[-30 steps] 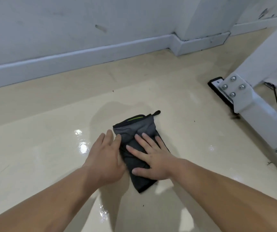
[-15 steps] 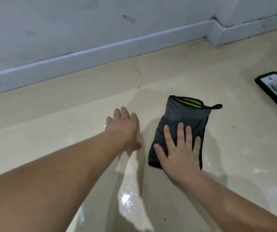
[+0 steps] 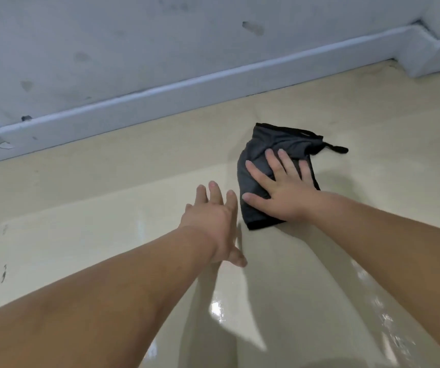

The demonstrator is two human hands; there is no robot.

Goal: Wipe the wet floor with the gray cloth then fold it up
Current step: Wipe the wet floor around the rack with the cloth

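The gray cloth [image 3: 280, 147], folded over with a black hem and a small black loop at its far right corner, lies on the glossy beige floor [image 3: 107, 235]. My right hand [image 3: 280, 189] presses flat on the cloth's near half with fingers spread. My left hand [image 3: 213, 224] hovers or rests just left of the cloth, fingers straight, holding nothing. The far edge of the cloth is bunched up. Wet shine shows on the floor near me.
A pale wall with a white baseboard [image 3: 160, 94] runs across the back, stepping out at a corner [image 3: 426, 54] on the right. Scuff marks dot the floor at the left [image 3: 3, 273].
My right hand has pushed the cloth farther from me toward the wall, bunching its far edge. My left hand stays off the cloth beside it. The white frame at right has left the view.
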